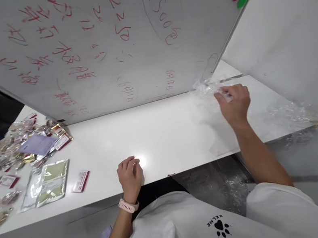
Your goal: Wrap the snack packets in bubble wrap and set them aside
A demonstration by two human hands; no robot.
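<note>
My right hand (234,101) is closed on a crumpled clear plastic bag (207,86), held above the right part of the white table near the whiteboard's foot. Its thumb and fingers pinch the film. My left hand (129,175), with a pink wristband below it, rests at the table's front edge. Its fingers are loosely curled in and nothing shows in them. To its left lies a small white and red packet (80,181). Beyond that is a green and silver pouch (53,182).
A pile of small clear packets (3,163) and a purple pouch (37,144) cover the table's left end. A whiteboard (137,65) with red writing leans over the back. More clear plastic (292,114) lies at the right end, and some (235,191) below the table.
</note>
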